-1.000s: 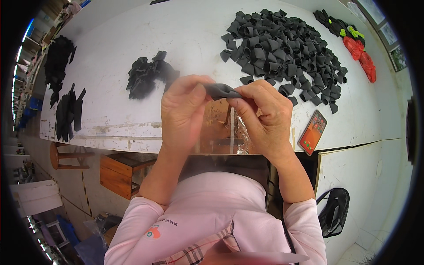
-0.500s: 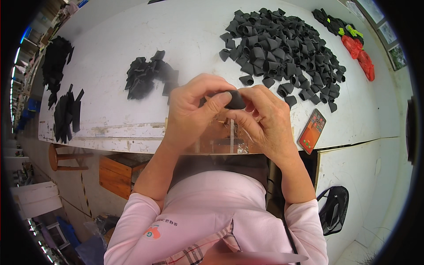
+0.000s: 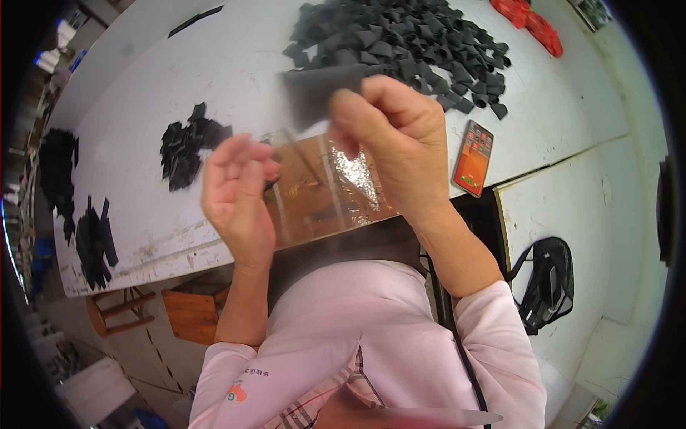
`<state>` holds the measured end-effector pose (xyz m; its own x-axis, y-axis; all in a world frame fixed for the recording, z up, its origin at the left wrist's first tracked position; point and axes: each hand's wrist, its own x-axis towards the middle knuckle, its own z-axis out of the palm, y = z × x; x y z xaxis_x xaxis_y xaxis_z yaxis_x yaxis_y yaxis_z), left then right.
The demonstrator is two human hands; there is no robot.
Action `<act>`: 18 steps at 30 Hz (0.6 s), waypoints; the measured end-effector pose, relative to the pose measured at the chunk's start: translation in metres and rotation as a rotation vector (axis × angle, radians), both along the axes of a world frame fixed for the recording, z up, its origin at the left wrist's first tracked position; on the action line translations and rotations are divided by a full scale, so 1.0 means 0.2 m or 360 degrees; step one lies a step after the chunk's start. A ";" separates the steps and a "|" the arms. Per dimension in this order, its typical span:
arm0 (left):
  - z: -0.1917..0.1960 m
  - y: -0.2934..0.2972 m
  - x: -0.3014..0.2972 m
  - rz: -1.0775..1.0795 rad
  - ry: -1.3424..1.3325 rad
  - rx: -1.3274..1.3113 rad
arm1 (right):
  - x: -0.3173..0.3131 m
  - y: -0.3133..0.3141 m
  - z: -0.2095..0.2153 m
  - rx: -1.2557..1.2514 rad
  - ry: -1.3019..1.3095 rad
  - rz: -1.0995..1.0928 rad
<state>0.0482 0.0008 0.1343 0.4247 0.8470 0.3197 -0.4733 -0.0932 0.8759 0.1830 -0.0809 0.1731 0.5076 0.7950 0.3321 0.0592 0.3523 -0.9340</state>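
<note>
One left hand [image 3: 239, 196], one right hand [image 3: 404, 136] and one blurry cloth piece [image 3: 307, 93] are over the table [image 3: 236, 57]. One big dark heap [image 3: 421, 43], too many bits to count, sits toward the far edge. Three black piles [image 3: 182, 146] lie toward the left edge. One phone [image 3: 471, 159] is by the front edge.

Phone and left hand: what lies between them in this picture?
In the head view, going from the left hand to the phone, you cross the shiny brown patch on the table, then the right hand.
</note>
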 end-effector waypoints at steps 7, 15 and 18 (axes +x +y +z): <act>-0.05 -0.17 0.00 -0.0227 0.0226 -0.0026 | -0.12 -0.09 -0.26 -0.0356 0.1471 0.0429; -0.14 -0.18 -0.04 -0.0017 0.0468 -0.0084 | -0.16 -0.13 -0.34 -0.0524 0.1408 0.0476; -0.16 -0.16 -0.05 0.0063 0.0659 0.0003 | -0.14 -0.18 -0.35 -0.0421 -0.0617 -0.0451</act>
